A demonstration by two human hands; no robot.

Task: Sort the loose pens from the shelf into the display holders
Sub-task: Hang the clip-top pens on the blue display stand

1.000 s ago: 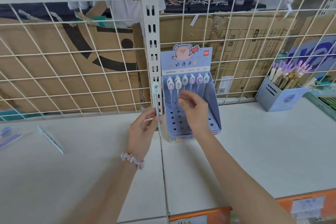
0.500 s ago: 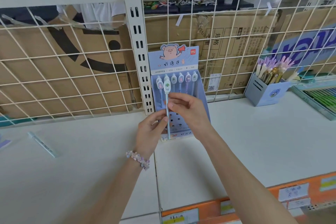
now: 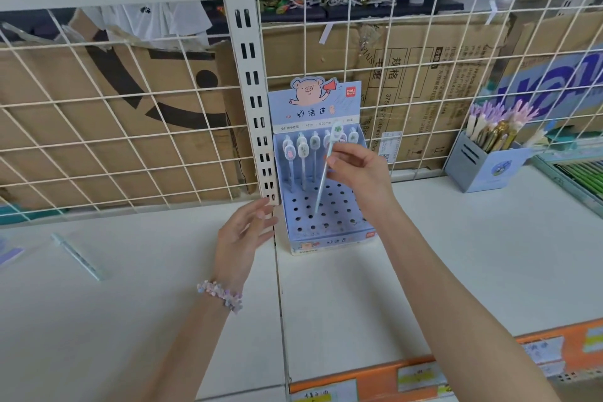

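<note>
We are pinching a pale blue gel pen in our right hand, its tip hovering just above the perforated tray of the pig-printed display holder, where other capped pens are standing in the back rows. Our left hand is hanging open just left of the holder, fingers relaxed. Another loose pen is lying on the white shelf, well left of the holder

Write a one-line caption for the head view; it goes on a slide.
Right hand lowers a pen toward the pig display holder; left hand open beside it.
</note>
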